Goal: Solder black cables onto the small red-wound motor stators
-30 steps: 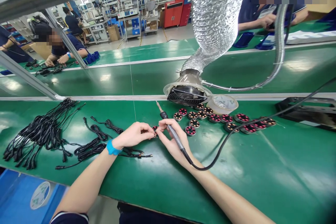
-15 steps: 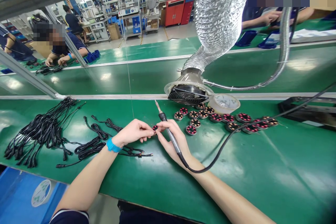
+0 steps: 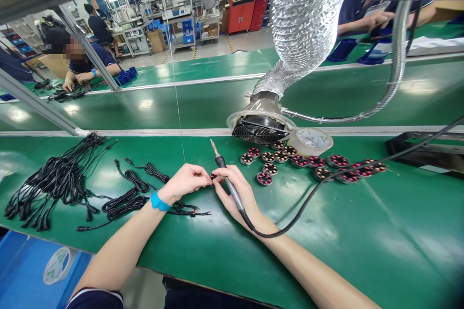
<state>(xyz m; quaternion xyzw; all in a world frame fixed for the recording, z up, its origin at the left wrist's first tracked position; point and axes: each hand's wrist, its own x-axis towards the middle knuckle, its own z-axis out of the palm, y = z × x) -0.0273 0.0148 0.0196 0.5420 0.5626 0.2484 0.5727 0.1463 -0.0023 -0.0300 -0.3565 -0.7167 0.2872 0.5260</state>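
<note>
Between my two hands is a small motor stator (image 3: 212, 177) with dark red windings, mostly covered by fingers. My left hand (image 3: 187, 181), with a blue band at the wrist, is closed in a pinch on its left side. A soldering iron (image 3: 234, 194) lies across my right hand (image 3: 237, 188), which is closed around it, tip pointing up and away. The thumb and a finger of that hand also touch the stator's right side. Several more stators (image 3: 270, 168) with red or copper windings lie to the right. Black cables (image 3: 125, 203) rest left of my hands.
A fume extractor (image 3: 261, 128) hangs from a silver duct behind my hands. Near it stands a translucent tub (image 3: 311, 141). The iron's cord (image 3: 290, 228) arcs rightward over the green bench (image 3: 362, 251). A cable pile (image 3: 60, 178) lies far left, and co-workers sit across.
The soldering iron and my right hand have shifted slightly left. My left hand has turned a little, and the stator shows less between the fingers.
</note>
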